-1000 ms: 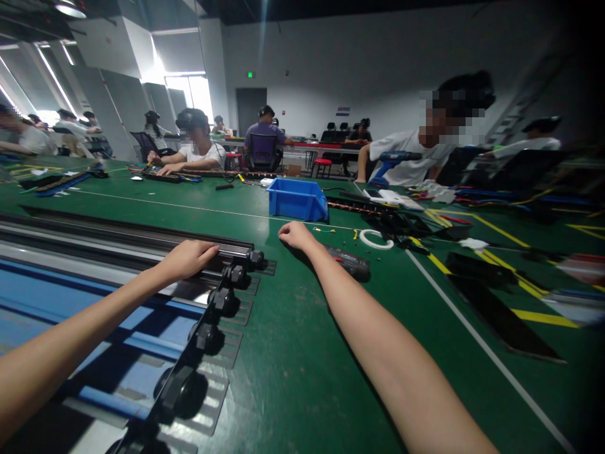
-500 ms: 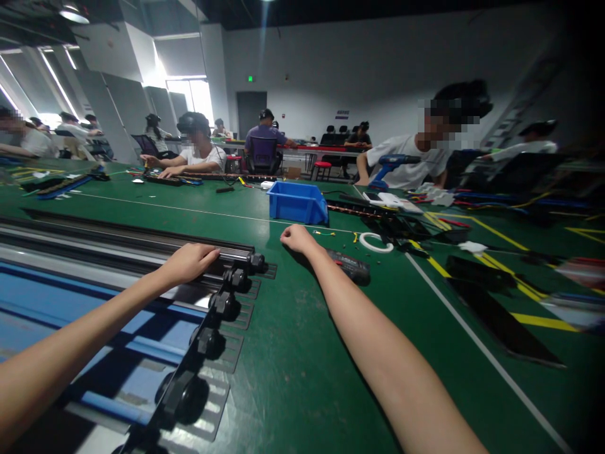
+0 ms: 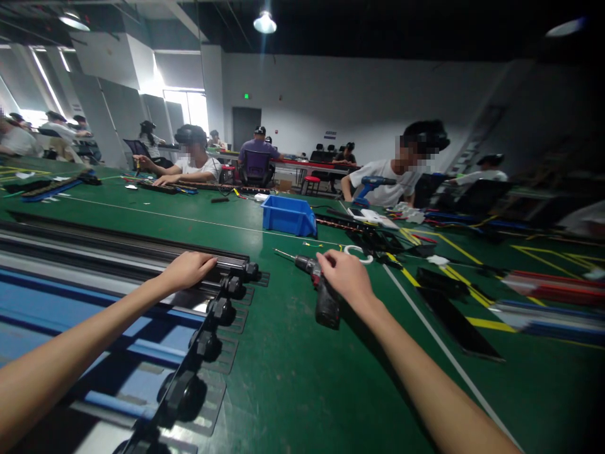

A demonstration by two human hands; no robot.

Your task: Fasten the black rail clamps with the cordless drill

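Note:
My left hand is closed over the end of a dark metal rail, the farthest in a row of long rails. Black cable glands line the right end of this row, with slotted metal tabs beside them. To the right, my right hand is closed around the back of a cordless drill, its long thin bit pointing left. The drill's handle hangs toward me, and my hand hides part of its body. Blue panels lie nearer me on the left.
Beyond the drill stands a blue plastic bin. A white ring lies behind my right hand. Farther right is a flat black panel. Across the green table, a co-worker leans near a blue drill; another person sits to the left.
My right hand has moved right and taken hold of the drill, which was lying on the table and now points left. My left hand stays on the rail.

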